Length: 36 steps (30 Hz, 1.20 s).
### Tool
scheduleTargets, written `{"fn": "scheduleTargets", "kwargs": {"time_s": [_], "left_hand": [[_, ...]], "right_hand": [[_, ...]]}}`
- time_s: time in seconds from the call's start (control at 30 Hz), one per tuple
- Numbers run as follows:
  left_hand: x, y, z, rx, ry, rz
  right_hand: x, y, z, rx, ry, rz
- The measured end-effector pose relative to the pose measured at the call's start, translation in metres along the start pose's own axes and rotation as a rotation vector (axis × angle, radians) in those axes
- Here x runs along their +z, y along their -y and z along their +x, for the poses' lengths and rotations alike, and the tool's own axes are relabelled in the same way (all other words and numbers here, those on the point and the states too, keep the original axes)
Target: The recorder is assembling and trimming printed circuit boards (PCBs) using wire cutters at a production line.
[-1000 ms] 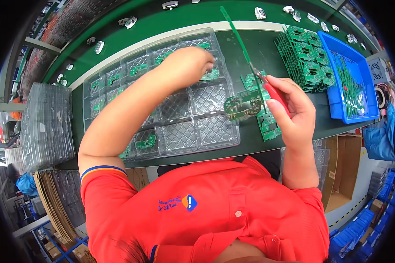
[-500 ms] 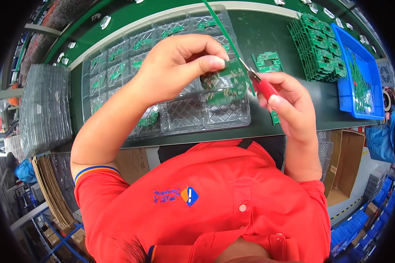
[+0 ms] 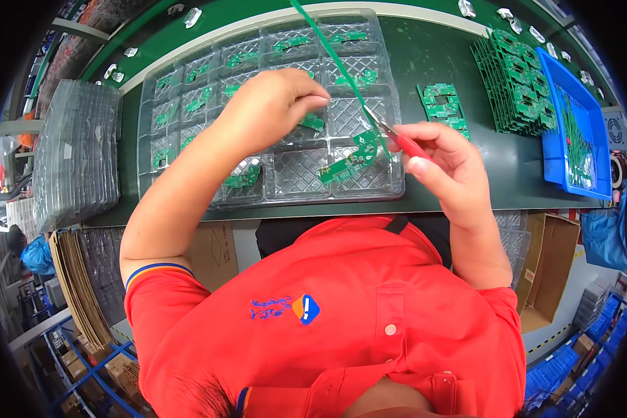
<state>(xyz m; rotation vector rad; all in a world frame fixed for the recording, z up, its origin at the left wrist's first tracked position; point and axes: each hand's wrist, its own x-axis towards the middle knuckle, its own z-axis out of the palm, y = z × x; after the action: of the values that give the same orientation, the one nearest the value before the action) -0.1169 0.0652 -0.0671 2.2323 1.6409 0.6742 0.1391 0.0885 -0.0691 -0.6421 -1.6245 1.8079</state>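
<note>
My right hand (image 3: 447, 164) is closed around red-handled cutters (image 3: 411, 145). Their metal jaws meet a long, thin green strip (image 3: 334, 59) that slants up and away to the left. Beneath the jaws, an angled green circuit board piece (image 3: 348, 168) shows over the near right compartments; whether it still joins the strip, I cannot tell. My left hand (image 3: 282, 104) hovers over the clear plastic tray (image 3: 292, 198), thumb and forefinger drawn together. A small circuit board (image 3: 312, 122) lies just under its fingers, and whether they hold anything is hidden. Several tray compartments contain small green boards.
Right of the tray lies a perforated circuit board (image 3: 442, 108). Beyond it stand a stack of circuit boards (image 3: 512, 80) and a blue bin (image 3: 552, 164) with green strips inside. Stacked clear trays (image 3: 76, 153) stand at the left. An open cardboard box (image 3: 536, 306) is below the bench.
My left hand has let go of the board by the cutters and moved left over the tray. The cutters and strip have shifted slightly left, and the board piece below them now looks smaller.
</note>
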Motion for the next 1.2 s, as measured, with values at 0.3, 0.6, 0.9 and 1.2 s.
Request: {"fn": "scheduleTargets", "kwargs": {"time_s": [0.3,0.6,0.9,1.2], "left_hand": [[-0.007,-0.056,0.001,-0.402,0.329,-0.775],[-0.009,-0.039,-0.026,-0.147,0.307,0.13],[0.038,-0.075,0.08,0.454,0.282,0.053],[0.102,-0.097,0.146,0.709,0.575,0.166]], "right_hand": [[0.005,-0.001,-0.005,-0.584,-0.185,-0.991],[-0.111,0.036,-0.062,-0.543,-0.837,-1.204],[-0.208,0.042,-0.16,0.043,-1.21,-1.435],[-0.201,0.027,-0.182,-0.205,-1.135,-1.069]]}}
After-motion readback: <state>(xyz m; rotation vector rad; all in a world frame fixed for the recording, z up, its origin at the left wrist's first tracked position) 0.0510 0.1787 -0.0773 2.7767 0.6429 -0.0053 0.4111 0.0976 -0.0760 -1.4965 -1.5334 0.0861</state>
